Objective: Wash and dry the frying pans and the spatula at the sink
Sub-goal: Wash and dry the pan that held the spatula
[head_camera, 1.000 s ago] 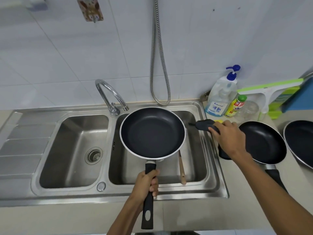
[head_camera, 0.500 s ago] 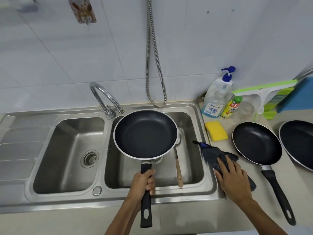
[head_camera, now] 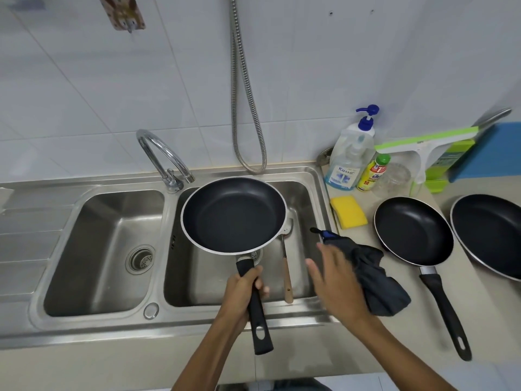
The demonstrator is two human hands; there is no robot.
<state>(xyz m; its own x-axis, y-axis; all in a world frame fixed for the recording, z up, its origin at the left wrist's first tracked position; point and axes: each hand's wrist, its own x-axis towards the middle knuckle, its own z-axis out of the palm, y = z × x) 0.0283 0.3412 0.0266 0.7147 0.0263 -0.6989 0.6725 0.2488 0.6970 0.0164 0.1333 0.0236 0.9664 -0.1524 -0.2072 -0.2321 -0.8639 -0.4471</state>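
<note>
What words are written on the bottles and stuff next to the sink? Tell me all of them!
"Kassa": on the label of the pump bottle; the small print under it is too small to read.
Small yellow bottle: red and blue lettering, too blurred to read.
Green packet by the wall: print too blurred to read.
No other words show.

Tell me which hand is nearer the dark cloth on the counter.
Right. The right hand sits beside the dark cloth; the left hand grips the pan handle, farther left over the basin.
</note>
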